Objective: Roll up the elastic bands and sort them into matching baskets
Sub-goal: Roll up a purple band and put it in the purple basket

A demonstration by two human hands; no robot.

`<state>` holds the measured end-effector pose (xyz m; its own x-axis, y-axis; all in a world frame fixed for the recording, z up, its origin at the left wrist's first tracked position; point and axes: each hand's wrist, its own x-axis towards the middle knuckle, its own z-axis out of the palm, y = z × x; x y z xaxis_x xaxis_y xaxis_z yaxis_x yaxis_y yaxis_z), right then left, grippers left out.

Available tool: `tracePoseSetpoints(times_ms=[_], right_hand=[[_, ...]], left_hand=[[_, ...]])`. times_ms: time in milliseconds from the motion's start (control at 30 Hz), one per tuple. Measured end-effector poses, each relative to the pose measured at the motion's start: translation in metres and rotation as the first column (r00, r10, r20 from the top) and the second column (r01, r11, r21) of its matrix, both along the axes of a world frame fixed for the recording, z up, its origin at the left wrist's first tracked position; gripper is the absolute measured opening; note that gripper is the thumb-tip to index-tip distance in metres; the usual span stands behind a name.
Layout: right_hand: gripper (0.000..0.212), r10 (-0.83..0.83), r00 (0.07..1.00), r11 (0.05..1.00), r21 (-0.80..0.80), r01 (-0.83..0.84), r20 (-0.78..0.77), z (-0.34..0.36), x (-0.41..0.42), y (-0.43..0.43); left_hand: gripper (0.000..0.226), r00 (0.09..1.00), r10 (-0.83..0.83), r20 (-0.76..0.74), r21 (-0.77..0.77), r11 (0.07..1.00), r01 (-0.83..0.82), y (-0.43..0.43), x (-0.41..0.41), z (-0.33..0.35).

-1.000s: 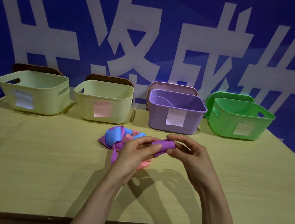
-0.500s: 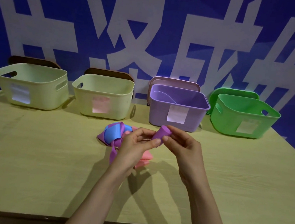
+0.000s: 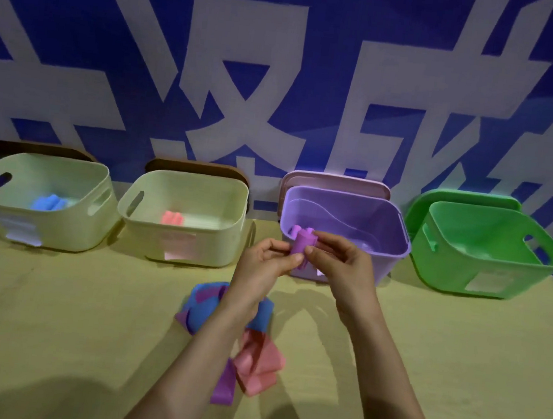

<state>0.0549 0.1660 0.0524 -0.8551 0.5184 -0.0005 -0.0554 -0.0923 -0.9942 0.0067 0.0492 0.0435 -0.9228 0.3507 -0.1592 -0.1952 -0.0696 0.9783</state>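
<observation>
We hold the purple roll [image 3: 301, 246] pinched between left grip [image 3: 264, 259] and right grip [image 3: 341, 265], at the near rim of the purple basket [image 3: 364, 212]. Rolling seems done; next it needs a short reach forward and a release inside. Loose bands [image 3: 261, 362] wait on the bench [image 3: 48, 321].

The left hand [image 3: 264, 263] and right hand [image 3: 341, 265] have lifted the rolled purple band [image 3: 301, 248] from above the loose pile [image 3: 257, 362], now at lower centre, up to the front rim of the purple basket [image 3: 397, 254].
</observation>
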Motion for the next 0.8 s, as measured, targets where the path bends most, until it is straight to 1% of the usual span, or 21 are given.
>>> tracePoseSetpoints(times_ms=[67, 167, 200, 267, 367, 500, 600, 667, 733, 800], right_hand=[[0.022, -0.014, 1.000, 1.000, 0.003, 0.014, 0.021, 0.023, -0.012, 0.009], [0.016, -0.020, 0.998, 0.998, 0.053, 0.016, 0.061, 0.054, -0.028, 0.024], [0.015, -0.012, 0.997, 0.999, 0.048, 0.008, 0.080, 0.062, -0.034, 0.030], [0.014, 0.010, 0.993, 1.000, -0.012, -0.009, 0.115, 0.074, -0.045, 0.040], [0.014, 0.012, 0.982, 0.999, -0.054, -0.001, 0.190, 0.082, -0.062, 0.057], [0.019, 0.061, 0.949, 0.994, -0.104, -0.030, 0.309, 0.078, -0.083, 0.077], [0.021, 0.101, 0.925, 0.989, -0.134, -0.055, 0.367, 0.064, -0.099, 0.092], [0.021, 0.103, 0.911, 0.988, -0.147, -0.047, 0.400, 0.051, -0.110, 0.102], [0.020, 0.091, 0.895, 0.987, -0.156, -0.024, 0.436, 0.035, -0.122, 0.111], [0.012, 0.078, 0.871, 0.988, -0.153, -0.003, 0.485, 0.018, -0.135, 0.120]], left_hand=[[0.013, 0.999, 0.003, 0.032, 0.023, 1.000, -0.004, 0.008, -0.012, 0.023], [0.012, 0.998, -0.015, 0.063, 0.035, 0.999, 0.012, 0.021, -0.029, 0.053], [0.011, 0.997, -0.027, 0.074, 0.028, 0.999, 0.025, 0.025, -0.035, 0.061], [0.010, 0.995, -0.047, 0.092, 0.001, 0.999, 0.047, 0.035, -0.046, 0.072], [0.010, 0.984, -0.076, 0.161, -0.005, 0.997, 0.078, 0.051, -0.061, 0.078], [0.008, 0.972, -0.085, 0.221, -0.057, 0.993, 0.100, 0.072, -0.081, 0.066], [0.013, 0.961, -0.086, 0.264, -0.097, 0.989, 0.115, 0.085, -0.099, 0.049], [0.011, 0.958, -0.082, 0.274, -0.134, 0.983, 0.123, 0.093, -0.108, 0.039], [0.011, 0.953, -0.116, 0.279, -0.187, 0.967, 0.173, 0.101, -0.118, 0.027], [0.017, 0.941, -0.192, 0.279, -0.280, 0.921, 0.271, 0.108, -0.133, 0.013]])
